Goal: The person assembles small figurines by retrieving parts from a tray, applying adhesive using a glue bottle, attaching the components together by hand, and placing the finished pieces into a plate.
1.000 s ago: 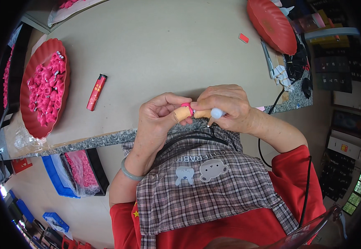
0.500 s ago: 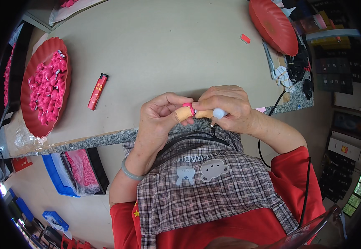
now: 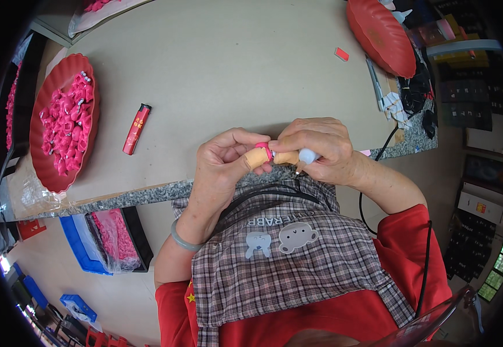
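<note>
Facing you, the worktop point(image 3: 205, 69) carries a scalloped red dish point(image 3: 69, 69) at ten o'clock, heaped with pink pieces point(image 3: 66, 124). By its six o'clock edge, your left hand point(image 3: 219, 162) has its grip clamped on a small pink piece point(image 3: 263, 149); your right hand point(image 3: 321, 144) clasps a pale blue tool point(image 3: 307, 156), mostly hidden, its fingertips meeting that piece. It looks light, probably smooth enough to slip; stiffness you can't tell by sight. Pinch its outer sides.

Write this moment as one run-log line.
Left hand: holds pink piece; right hand: holds pale blue item; red lighter: on table; left dish: pink pieces
</note>
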The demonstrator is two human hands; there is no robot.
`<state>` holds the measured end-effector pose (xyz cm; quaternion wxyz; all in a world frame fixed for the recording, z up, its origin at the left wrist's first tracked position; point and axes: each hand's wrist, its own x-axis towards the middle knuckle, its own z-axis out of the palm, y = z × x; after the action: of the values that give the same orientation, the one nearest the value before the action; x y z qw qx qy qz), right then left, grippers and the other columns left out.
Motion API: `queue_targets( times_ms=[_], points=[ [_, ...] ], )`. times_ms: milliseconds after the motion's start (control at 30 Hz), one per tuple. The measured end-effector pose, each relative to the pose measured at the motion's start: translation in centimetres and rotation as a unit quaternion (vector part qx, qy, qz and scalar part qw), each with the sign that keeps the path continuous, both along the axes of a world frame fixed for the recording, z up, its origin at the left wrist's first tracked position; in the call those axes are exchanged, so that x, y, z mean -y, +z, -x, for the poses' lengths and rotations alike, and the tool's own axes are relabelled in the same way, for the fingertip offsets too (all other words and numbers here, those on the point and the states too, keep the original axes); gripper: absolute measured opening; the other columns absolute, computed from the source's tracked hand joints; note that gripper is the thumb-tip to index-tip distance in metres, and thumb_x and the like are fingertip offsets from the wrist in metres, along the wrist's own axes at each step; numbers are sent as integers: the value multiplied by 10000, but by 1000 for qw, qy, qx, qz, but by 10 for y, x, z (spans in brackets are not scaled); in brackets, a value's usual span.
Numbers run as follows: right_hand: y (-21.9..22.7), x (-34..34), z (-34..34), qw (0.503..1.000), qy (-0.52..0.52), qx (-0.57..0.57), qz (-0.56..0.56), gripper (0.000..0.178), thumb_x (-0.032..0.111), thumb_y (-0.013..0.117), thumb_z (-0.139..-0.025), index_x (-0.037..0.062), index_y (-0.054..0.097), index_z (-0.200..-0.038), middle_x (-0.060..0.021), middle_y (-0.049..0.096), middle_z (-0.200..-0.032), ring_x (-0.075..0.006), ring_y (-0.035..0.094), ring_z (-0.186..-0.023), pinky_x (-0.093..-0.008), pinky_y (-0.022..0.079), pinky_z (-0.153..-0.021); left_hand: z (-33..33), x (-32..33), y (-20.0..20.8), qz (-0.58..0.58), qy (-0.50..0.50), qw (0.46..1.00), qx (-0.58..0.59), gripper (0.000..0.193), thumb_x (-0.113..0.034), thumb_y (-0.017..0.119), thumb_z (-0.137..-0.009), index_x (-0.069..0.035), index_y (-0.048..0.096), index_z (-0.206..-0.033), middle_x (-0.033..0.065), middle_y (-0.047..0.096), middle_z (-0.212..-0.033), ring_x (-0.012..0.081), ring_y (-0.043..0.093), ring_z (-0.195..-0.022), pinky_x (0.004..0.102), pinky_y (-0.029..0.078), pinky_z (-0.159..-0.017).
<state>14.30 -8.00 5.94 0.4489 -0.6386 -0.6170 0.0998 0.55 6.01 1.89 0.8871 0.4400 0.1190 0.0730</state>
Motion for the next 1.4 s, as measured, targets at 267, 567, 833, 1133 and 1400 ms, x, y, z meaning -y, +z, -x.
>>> queue_targets(
  times_ms=[267, 567, 833, 1133, 1400],
  points=[
    [3, 0, -1, 1000, -4, 20, -13, 275, -53, 671, -629, 47, 647, -883, -53, 649, -733, -187, 651, -650, -279, 501, -509, -2, 1, -3, 25, 8, 999, 30, 187, -11, 630, -853, 54, 609, -1028, 133, 669, -847, 151, 656, -721, 235, 534, -635],
    [7, 1, 0, 999, -18, 41, -23, 265, -33, 690, -622, 38, 645, -874, -60, 639, -734, -192, 637, -634, -282, 488, -494, -1, 2, -4, 24, 14, 999, 40, 194, -24, 635, -855, 58, 604, -1029, 138, 669, -863, 160, 662, -742, 238, 535, -644],
    [2, 4, 0, 999, -8, 45, -25, 238, -32, 677, -624, 28, 637, -850, -79, 622, -697, -216, 631, -617, -297, 488, -498, 0, 3, -3, -3, 15, 999, 33, 196, -16, 652, -844, 56, 608, -1021, 121, 665, -876, 145, 657, -745, 227, 535, -645],
    [-11, 7, 3, 998, -16, 37, -45, 198, -27, 653, -640, 18, 638, -832, -92, 618, -689, -227, 630, -609, -306, 492, -502, 3, 5, -1, -27, 7, 1000, 13, 174, 9, 647, -842, 50, 614, -1008, 106, 661, -886, 128, 651, -749, 209, 530, -642],
    [-14, 9, 3, 999, -11, 34, -39, 187, -25, 614, -647, 9, 633, -830, -102, 623, -694, -238, 635, -612, -317, 502, -516, 3, 5, 0, -33, 4, 999, 0, 170, 27, 646, -837, 49, 614, -1003, 101, 656, -884, 125, 646, -749, 211, 526, -637]
  ],
)
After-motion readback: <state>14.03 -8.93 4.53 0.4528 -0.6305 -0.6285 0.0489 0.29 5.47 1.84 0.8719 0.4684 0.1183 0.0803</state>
